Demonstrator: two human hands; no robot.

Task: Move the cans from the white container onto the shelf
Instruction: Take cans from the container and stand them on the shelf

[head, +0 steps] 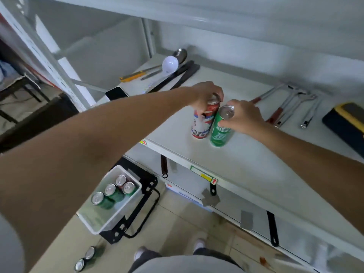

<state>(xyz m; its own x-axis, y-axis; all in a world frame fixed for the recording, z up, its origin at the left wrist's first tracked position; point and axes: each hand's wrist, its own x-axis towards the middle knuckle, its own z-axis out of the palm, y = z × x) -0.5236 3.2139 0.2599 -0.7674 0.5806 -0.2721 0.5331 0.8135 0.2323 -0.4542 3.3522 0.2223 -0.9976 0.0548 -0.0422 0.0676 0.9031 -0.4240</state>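
Two outstretched hands, left (206, 95) and right (243, 117), each grip clamped atop a shelf (256, 164) can.

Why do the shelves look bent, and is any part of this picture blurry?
Head view: the wide-angle lens bows the shelf edges; the left hand and right hand on the two cans are fairly sharp, while the tools behind and the picture's corners smear; lighting is soft, shadows faint.

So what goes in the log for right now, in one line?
left hand: holds red-white can | right hand: holds green can | both on shelf | white container: four cans left
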